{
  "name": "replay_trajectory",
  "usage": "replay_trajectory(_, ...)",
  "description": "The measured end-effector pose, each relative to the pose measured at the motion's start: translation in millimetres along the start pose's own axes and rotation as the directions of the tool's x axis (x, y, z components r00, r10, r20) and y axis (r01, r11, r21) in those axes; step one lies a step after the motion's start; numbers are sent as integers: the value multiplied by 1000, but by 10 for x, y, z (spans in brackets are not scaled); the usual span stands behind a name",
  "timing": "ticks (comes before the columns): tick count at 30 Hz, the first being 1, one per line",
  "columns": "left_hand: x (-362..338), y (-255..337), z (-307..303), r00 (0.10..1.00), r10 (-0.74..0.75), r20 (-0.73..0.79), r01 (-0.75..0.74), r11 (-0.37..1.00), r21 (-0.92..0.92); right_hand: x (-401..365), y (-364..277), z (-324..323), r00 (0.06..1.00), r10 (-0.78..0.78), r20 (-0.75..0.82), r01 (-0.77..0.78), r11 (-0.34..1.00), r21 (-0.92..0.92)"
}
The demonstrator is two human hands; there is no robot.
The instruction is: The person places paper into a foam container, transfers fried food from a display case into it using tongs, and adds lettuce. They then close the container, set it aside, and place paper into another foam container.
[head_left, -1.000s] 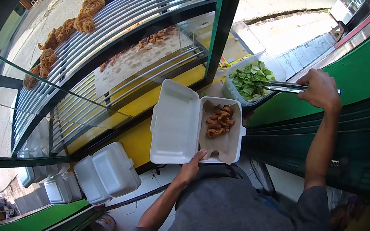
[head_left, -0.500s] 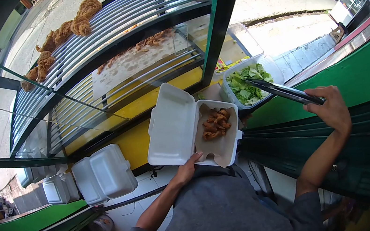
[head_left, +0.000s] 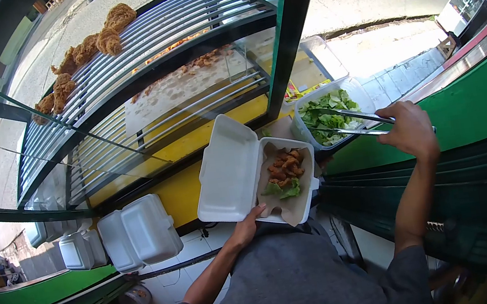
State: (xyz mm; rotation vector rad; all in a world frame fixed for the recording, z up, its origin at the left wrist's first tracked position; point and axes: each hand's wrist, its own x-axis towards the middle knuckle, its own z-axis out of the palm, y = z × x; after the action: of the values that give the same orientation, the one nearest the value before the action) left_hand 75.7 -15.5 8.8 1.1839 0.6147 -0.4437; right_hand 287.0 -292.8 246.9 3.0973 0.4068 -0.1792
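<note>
My left hand grips the near edge of an opened white foam takeout box, thumb on top. The lid half lies folded back to the left. Brown paper lines the other half, under pieces of fried chicken and some green lettuce. My right hand is closed around metal tongs, their arms spread apart. The tong tips reach into chopped lettuce in a clear plastic tub just beyond the box.
A glass-sided display case stands ahead, with fried chicken on its upper rack. Stacked foam boxes sit at the left. Behind the lettuce is another clear container. A dark green frame post rises between case and tubs.
Lettuce now lies beside the chicken in the box. The tongs have spread apart, and my right hand has shifted slightly left. A car outside has moved left.
</note>
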Motion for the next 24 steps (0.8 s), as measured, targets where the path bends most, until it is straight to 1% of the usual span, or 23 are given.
replay_trajectory(2,-40,89,32,1000,8,3,-8,1000,21,178,-45,164,997,1,81,4,998,-63)
replay_trajectory(3,-45,85,34,1000,14,-1,-14,1000,4,196,-39,169,996,15,93,-9,998,-64)
replay_trajectory(5,-55,79,34,999,31,-15,-31,999,-32,151,29,79,998,17,68,-16,1000,-22)
replay_trajectory(6,-66,90,33,999,34,-32,-34,999,0,95,72,19,998,20,58,-20,1000,-1)
replay_trajectory(7,-84,116,33,998,34,-47,-33,999,33,15,107,-31,1000,1,-5,-1,1000,30)
replay_trajectory(8,-95,141,35,998,35,-60,-31,997,67,-55,121,-99,1000,-3,-25,4,998,55)
replay_trajectory(10,-98,166,47,997,57,-53,-53,996,68,-174,142,-221,998,-10,-64,16,995,101)
replay_trajectory(11,-105,172,54,996,67,-51,-63,996,67,-234,206,-227,995,-36,-92,47,991,125)
replay_trajectory(14,-124,235,95,997,52,-52,-52,999,-8,-365,128,-340,997,-71,23,64,971,229)
replay_trajectory(15,-137,259,103,998,38,-53,-38,999,-2,-341,92,-340,982,-125,139,76,947,313)
replay_trajectory(18,-139,287,98,998,10,-63,-9,1000,7,-386,-57,-360,967,-171,191,99,936,339)
replay_trajectory(19,-110,243,84,997,10,-74,-10,1000,2,-374,-78,-400,973,-136,189,77,954,291)
replay_trajectory(22,-43,128,52,997,10,-82,-14,999,-40,-302,6,-373,1000,-26,-2,26,987,159)
replay_trajectory(23,-18,94,43,997,12,-81,-17,998,-59,-222,84,-327,1000,6,11,-7,991,132)
replay_trajectory(24,10,48,23,997,11,-76,-16,997,-73,-136,69,-256,1000,3,-15,-2,997,75)
